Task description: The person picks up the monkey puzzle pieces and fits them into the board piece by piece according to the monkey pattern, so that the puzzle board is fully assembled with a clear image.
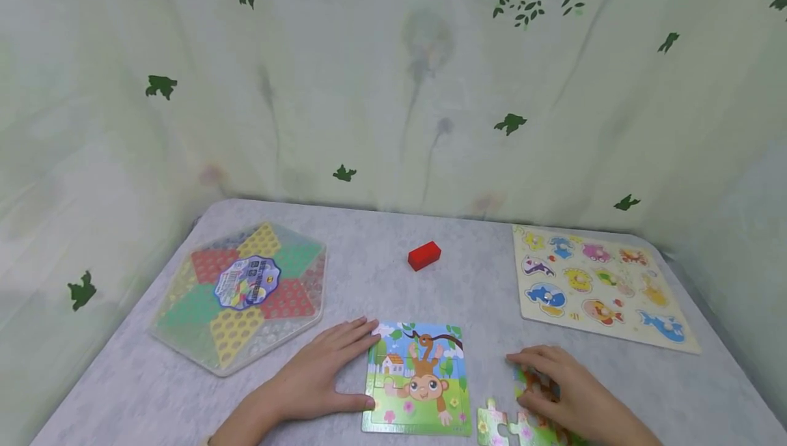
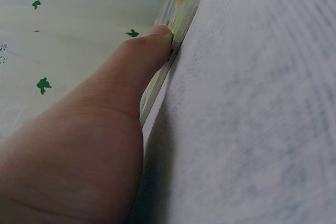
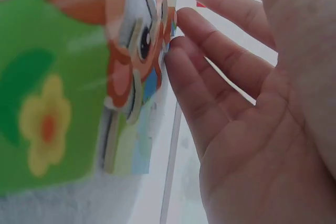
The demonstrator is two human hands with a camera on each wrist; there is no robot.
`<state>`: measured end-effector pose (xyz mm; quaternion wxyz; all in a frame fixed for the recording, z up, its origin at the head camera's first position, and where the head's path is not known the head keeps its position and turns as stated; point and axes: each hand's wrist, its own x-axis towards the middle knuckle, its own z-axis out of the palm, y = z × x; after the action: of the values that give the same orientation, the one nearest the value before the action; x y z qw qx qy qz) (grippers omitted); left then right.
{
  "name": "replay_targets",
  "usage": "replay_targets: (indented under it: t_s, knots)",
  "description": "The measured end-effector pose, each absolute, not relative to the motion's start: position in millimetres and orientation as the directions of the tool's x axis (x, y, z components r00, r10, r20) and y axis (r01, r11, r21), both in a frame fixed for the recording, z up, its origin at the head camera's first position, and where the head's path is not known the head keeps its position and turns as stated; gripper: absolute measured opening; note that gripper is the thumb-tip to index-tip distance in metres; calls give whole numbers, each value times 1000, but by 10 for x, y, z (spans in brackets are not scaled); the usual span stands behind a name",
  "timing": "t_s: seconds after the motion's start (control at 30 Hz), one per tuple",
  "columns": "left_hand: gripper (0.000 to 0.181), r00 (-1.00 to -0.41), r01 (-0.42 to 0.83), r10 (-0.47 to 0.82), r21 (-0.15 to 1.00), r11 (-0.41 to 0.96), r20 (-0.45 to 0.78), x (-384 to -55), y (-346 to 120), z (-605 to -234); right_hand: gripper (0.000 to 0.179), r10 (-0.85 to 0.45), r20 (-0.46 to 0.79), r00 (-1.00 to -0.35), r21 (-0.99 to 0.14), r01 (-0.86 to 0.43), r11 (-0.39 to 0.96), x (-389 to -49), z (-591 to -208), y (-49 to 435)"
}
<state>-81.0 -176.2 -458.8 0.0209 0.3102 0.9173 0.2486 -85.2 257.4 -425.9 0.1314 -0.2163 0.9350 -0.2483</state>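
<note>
A square jigsaw puzzle (image 1: 424, 364) of a hanging monkey lies flat on the table, its picture appearing whole. My left hand (image 1: 316, 374) rests along its left side, fingertips at the upper left edge and thumb at the lower left; the left wrist view shows the thumb (image 2: 149, 43) against the edge. To the right of that puzzle are loose jigsaw pieces (image 1: 492, 427), some overlapping, with monkey and flower parts. Over them my right hand (image 1: 568, 388) reaches, partly hiding them. Its fairly straight fingers (image 3: 189, 77) lie beside the pieces (image 3: 52, 103); I see no firm grip.
A hexagonal Chinese checkers board (image 1: 199, 316) under clear plastic lies at the left. A red block (image 1: 424, 255) sits toward the back middle. At the right is a wooden animal peg puzzle (image 1: 578, 313). Behind the table hangs a leaf-printed cloth (image 1: 369, 91).
</note>
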Motion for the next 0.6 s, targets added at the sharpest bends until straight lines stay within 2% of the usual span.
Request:
replay_targets:
  t_s: [0.3,0.6]
  knots:
    - [89,-796,585,587,445,678,151,-832,-1757,-4601,49,-425,-213,-880,-535,-259,804,-849,-4231,2663]
    - [89,-804,567,580,458,685,129,-806,-1759,-4588,46,-499,-182,-847,-581,-316,750,-839,-4244,2733]
